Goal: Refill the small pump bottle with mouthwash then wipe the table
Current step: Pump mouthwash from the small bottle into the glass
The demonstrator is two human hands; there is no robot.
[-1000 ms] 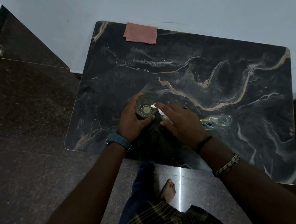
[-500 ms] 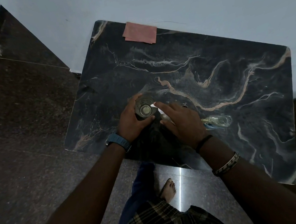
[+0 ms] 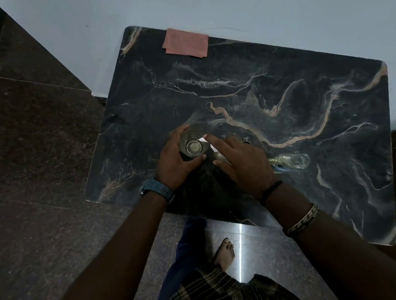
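Refill step apparently in hand. Left hand (image 3: 174, 163) wrapped around glass (image 3: 192, 146) upright on counter (image 3: 285, 117); right hand (image 3: 241, 162) over pump bottle (image 3: 219, 156), forefinger on white nozzle (image 3: 203, 139), fingers' grip unclear. Mouthwash bottle (image 3: 290, 162) lying beside. Pink cloth (image 3: 185, 43) far edge, untouched. Next: steady aim, then wiping.

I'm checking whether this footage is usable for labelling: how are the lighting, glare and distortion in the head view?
Head view: dim overall; the hands' shadow darkens the table near its front edge; a bright glare streak on the floor tile; wide-angle bending curves the table's edges; the glass and clear bottle read faintly.
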